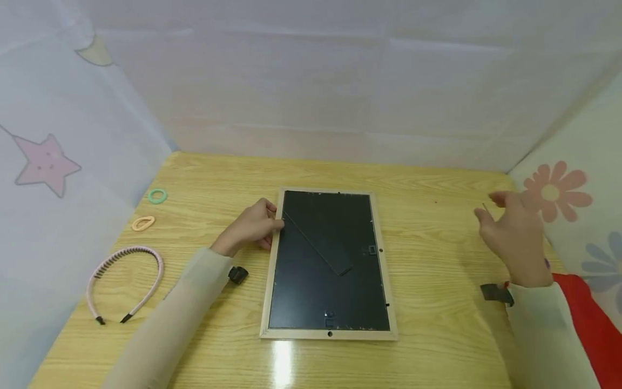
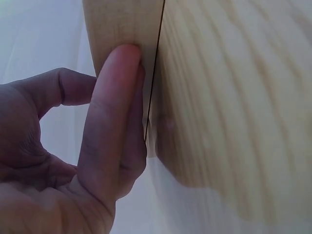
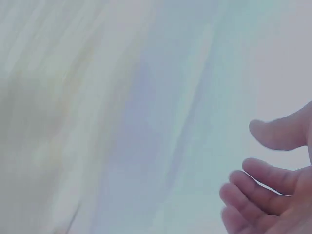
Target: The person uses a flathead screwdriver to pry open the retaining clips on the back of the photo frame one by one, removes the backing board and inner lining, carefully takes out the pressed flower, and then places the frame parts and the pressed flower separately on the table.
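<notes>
- Our left hand [image 1: 251,222] pinches the frame [image 1: 385,270], left side; right hand [image 1: 518,237] spread, off right.
- Backing [image 1: 311,297] looks in, stand [image 1: 324,237] flat; what's left, we can't tell.

the right wrist view crops the right hand [image 3: 292,209] and blurs the backdrop [image 3: 146,117]

head: high, downward | wrists: near, facing fingers [image 2: 109,117] | head/left overlap: picture frame [image 1: 316,270]

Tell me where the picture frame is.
In the head view, the picture frame lies back-up near the middle of the wooden table, the left hand gripping its left edge.
</notes>
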A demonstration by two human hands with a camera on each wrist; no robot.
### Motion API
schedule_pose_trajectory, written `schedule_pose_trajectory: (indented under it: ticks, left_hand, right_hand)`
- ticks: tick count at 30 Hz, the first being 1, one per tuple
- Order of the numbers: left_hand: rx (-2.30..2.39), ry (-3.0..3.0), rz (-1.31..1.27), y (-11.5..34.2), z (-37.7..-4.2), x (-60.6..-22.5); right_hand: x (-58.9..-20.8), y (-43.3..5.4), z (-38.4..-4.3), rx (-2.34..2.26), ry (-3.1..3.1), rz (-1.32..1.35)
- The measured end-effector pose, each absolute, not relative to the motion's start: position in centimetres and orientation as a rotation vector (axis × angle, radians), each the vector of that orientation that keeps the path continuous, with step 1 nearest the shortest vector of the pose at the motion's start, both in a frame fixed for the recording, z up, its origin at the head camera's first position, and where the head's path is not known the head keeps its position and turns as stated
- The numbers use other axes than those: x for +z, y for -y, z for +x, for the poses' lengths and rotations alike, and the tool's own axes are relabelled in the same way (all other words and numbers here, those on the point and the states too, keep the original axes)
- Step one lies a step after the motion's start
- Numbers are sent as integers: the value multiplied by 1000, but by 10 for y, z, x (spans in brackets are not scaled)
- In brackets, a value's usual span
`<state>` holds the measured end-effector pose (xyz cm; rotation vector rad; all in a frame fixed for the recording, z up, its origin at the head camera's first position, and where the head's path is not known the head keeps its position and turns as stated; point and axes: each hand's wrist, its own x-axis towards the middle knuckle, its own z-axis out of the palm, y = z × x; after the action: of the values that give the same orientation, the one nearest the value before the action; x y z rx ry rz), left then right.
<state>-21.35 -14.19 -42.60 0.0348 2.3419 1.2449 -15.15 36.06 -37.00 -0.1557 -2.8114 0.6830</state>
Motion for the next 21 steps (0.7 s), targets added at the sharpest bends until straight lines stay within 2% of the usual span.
schedule_pose_trajectory:
  ticks: [4,9,15,21]
  left_hand:
    - [1240,-2351,26,138,-213,-427]
    - [1264,-2331,10,134,-213,-429]
    - [1297,-2297,22,135,-216,-429]
    - [1285,-2278,57,136,-219,-430]
  right_hand:
    - [-355,-282,-155,788,2834,168]
    - [-365,-215,-167,913,2994,469]
    - [-381,-174,-174,956,3157,693]
    - [-398,-160,-167,905,3269,740]
